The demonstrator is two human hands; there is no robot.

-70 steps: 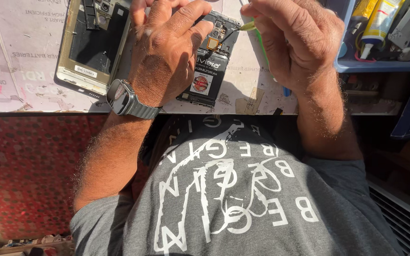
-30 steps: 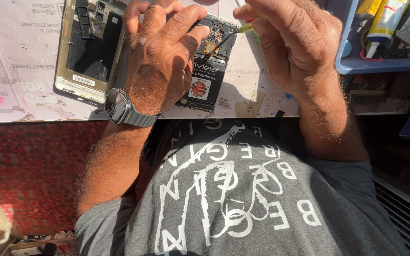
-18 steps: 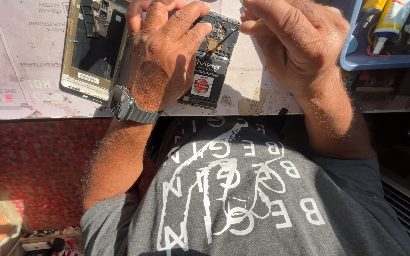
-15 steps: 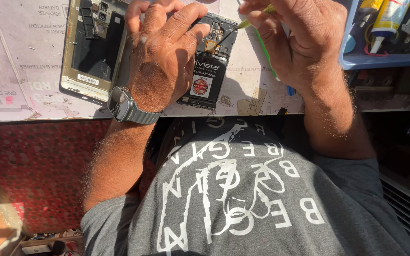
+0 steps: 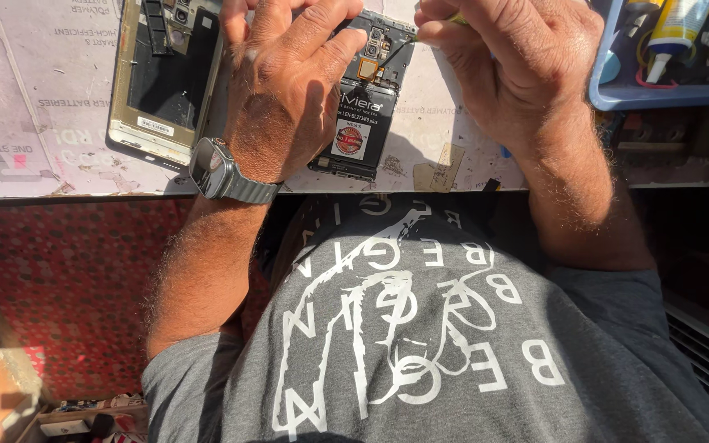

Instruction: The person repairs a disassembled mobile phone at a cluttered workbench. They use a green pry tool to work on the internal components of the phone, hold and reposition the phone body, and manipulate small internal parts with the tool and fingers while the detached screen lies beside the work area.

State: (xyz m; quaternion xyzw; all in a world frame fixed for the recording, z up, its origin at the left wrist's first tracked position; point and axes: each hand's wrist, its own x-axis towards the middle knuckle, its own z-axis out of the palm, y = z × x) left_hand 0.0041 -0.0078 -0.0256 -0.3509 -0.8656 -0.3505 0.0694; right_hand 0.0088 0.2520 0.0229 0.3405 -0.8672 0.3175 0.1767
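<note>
- Since a moment ago: right hand [image 5: 519, 66] has drawn its thin tool in – green handle now mostly hidden.
- Left hand [image 5: 285, 90]: spread flat, pressing the opened phone [image 5: 363, 107] onto the worktop [image 5: 51, 123].
- Right hand: fingers pinched together on the tool, tip at the phone's far end.
- Back cover [image 5: 162, 82]: left of the phone.

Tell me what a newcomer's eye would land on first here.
At top centre, the left hand presses down on an opened phone with its black battery showing, while the right hand pinches a thin tool at its top. A detached back cover lies left of them, and a blue tray sits at the top right.
</note>
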